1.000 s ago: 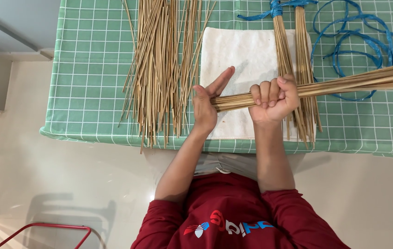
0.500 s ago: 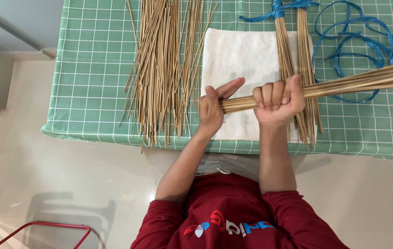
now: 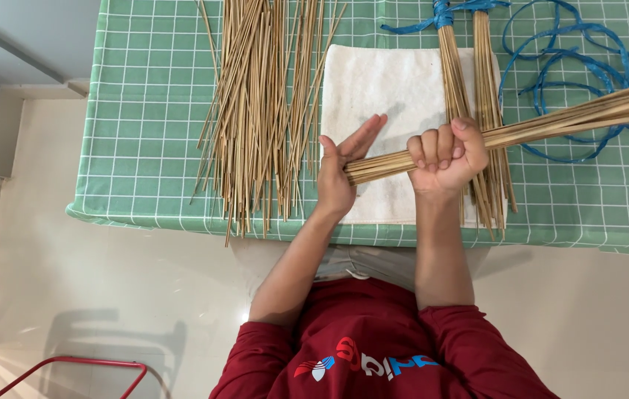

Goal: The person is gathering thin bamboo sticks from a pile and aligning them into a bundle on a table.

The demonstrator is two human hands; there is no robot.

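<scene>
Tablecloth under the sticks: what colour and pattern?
Green tablecloth with a white grid of squares, seen in the head view.

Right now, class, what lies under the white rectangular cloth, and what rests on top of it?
The white cloth lies on the green checked tablecloth. A tied stick bundle overlaps its right edge. Whatever is beneath the cloth's middle is covered.

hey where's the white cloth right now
In the head view, the white cloth lies on the green checked tablecloth, between the loose sticks and the tied bundles.
</scene>
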